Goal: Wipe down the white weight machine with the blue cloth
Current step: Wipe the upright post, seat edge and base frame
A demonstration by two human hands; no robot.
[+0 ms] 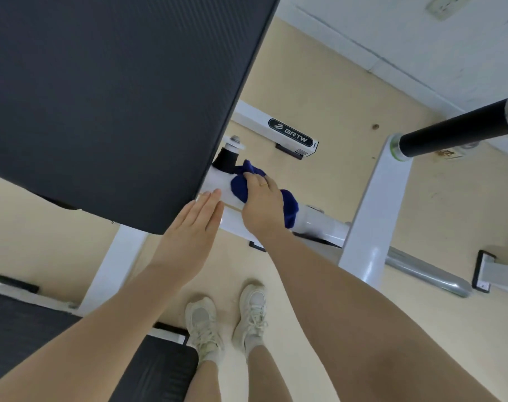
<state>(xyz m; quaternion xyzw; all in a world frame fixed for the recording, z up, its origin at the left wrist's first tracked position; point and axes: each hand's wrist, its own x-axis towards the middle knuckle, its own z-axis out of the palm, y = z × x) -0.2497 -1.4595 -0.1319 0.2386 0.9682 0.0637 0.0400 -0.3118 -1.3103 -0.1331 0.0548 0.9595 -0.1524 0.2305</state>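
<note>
Right hand (263,206) grip clamps crumpled blue cloth (287,208) onto white weight machine's round tube (319,223), beside big black pad (110,103). Tube's long axis runs upper-left to lower-right. Left hand (193,227) flat, fingers straight, touching pad edge.

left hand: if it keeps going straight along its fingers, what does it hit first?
Probably the white frame tube just past the fingertips of the left hand, beside the edge of the black pad. The fingers are straight and point up and to the right. Depth is unclear; the hand may already touch the pad edge.
</note>
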